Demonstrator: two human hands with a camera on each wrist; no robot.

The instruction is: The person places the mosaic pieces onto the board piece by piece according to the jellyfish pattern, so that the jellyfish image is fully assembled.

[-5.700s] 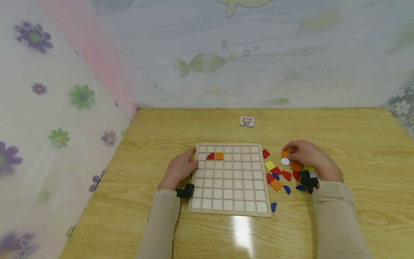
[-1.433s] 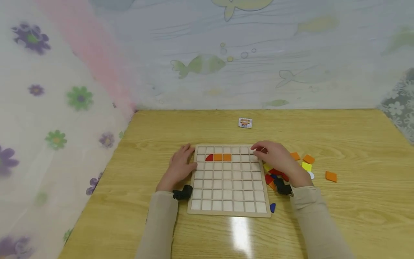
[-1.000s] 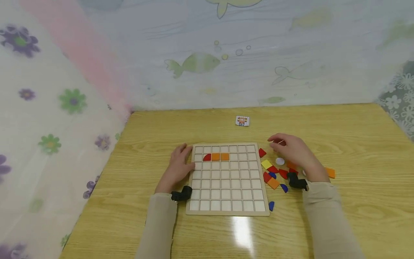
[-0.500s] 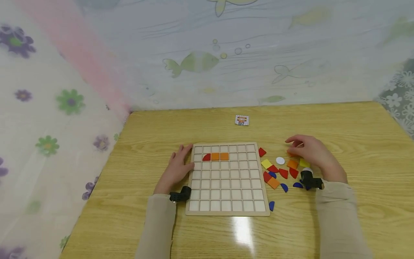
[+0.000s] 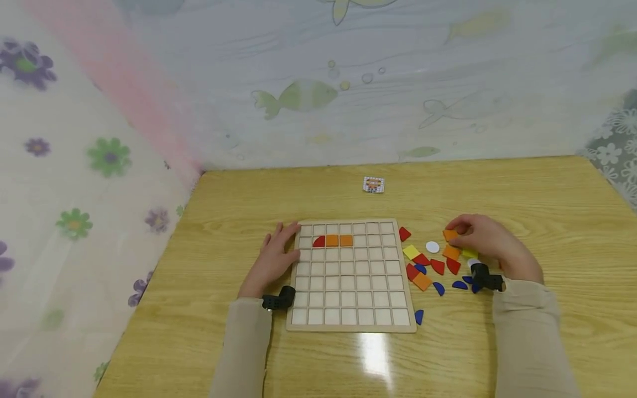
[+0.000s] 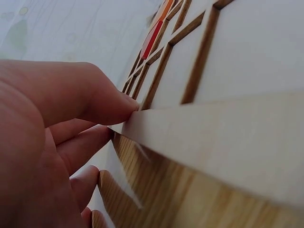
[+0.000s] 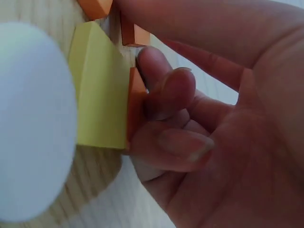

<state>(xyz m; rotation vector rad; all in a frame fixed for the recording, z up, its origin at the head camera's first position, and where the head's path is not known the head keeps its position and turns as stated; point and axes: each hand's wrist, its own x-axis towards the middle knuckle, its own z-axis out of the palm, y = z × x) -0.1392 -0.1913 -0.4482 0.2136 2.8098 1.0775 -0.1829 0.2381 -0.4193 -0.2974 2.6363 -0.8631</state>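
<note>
A light wooden grid board [image 5: 351,328] lies on the table. In its second row sit a red quarter-circle tile [image 5: 319,241] and two orange square tiles side by side, the right one [image 5: 345,240] at the end. My left hand [image 5: 271,260] rests along the board's left edge; in the left wrist view the thumb [image 6: 118,102] presses on the rim. To the right, my right hand [image 5: 487,240] pinches an orange square tile [image 5: 450,235] between thumb and forefinger, over the loose tiles. The other fingers curl beside a yellow tile [image 7: 102,92] in the right wrist view.
Loose tiles lie right of the board: a white round tile [image 5: 432,247], a yellow square tile [image 5: 411,252], several red quarter circles and blue half circles, with one blue tile [image 5: 419,317] near the front corner. A small pattern card [image 5: 374,184] lies behind the board.
A second orange square now sits beside the first on the board. My right hand has gone back right from over the board to the loose tiles and pinched an orange one. The left hand stays.
</note>
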